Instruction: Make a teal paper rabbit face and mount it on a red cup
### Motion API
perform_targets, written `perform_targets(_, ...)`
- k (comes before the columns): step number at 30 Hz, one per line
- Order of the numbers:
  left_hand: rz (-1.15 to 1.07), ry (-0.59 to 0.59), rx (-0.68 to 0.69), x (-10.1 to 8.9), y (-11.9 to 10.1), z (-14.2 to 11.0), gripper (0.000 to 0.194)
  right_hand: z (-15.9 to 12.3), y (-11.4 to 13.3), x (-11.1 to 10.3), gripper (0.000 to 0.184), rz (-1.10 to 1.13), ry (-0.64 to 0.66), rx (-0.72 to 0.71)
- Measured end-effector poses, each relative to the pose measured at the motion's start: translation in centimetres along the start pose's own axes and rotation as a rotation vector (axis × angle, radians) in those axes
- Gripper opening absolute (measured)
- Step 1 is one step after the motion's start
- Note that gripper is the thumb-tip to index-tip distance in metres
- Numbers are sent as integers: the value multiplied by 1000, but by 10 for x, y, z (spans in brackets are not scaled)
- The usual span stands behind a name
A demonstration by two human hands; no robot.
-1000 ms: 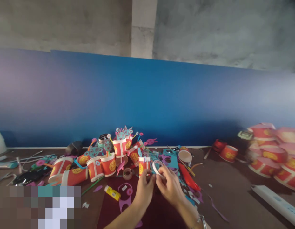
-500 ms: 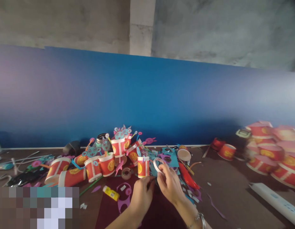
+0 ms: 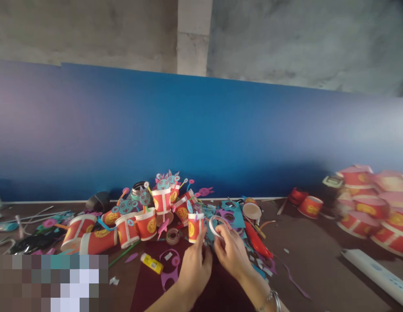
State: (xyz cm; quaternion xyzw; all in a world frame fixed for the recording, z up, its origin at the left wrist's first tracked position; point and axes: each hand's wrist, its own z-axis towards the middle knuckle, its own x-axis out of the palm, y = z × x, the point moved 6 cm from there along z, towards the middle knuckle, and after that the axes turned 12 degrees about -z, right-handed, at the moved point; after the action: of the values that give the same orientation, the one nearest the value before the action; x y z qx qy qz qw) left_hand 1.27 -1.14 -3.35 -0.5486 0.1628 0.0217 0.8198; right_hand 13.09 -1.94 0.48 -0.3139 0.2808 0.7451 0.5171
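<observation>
My right hand (image 3: 234,253) pinches a white ring-shaped roll of tape (image 3: 215,225) and holds it up just above the table. My left hand (image 3: 196,264) is right beside it, fingers pinched at the ring's lower left edge, apparently on the tape's loose end, which is too small to make out. A small red paper cup (image 3: 195,227) with a gold emblem and white strips stands just behind my left fingers. Both hands hover over a dark maroon sheet (image 3: 217,290).
A cluster of decorated red cups (image 3: 145,214) with teal and pink cut-outs lies left of centre. A yellow glue stick (image 3: 151,263) and a brown tape roll (image 3: 173,236) lie nearby. Stacked red bowls (image 3: 370,203) sit right, a white power strip (image 3: 377,275) in front. A blue board (image 3: 201,134) backs the table.
My left hand rose from below the ring back up to its edge, fingers pinching there. The right hand and the tape ring stayed nearly in place.
</observation>
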Motion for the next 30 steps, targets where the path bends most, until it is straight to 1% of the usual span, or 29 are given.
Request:
perform_targets(2, -51, 0, 5, 1, 0, -1, 48, -1, 2, 0, 9, 1, 3, -7)
perform_targets(4, -129, 27, 28, 3, -2, -1, 51, -2, 2, 1, 9, 8, 12, -10)
perform_targets(7, -219, 54, 66, 4, -6, -2, 49, -3, 2, 3, 8, 24, 35, -5)
perform_targets(12, -250, 18, 42, 1, -9, -1, 37, -3, 0, 5, 7, 10, 45, 2)
perform_targets(17, -250, -80, -32, -5, -3, 3, 20, -3, 4, 4, 10, -16, 46, -36)
perform_targets(20, -262, -98, -39, -5, 1, 3, 13, -2, 9, 2, 13, 0, 64, -59)
perform_targets(22, -265, -109, -36, -5, 2, 3, 16, -1, 12, 0, 14, 25, 80, -71)
perform_targets(25, -222, -130, -15, -7, 2, 3, 29, 1, 14, -3, 14, 38, 89, -79)
perform_targets(26, -197, -130, -7, -7, 1, 3, 31, 1, 14, -4, 14, 38, 88, -81)
perform_targets(30, -127, -122, 29, -9, -1, 4, 27, 2, 14, -5, 15, 26, 90, -82)
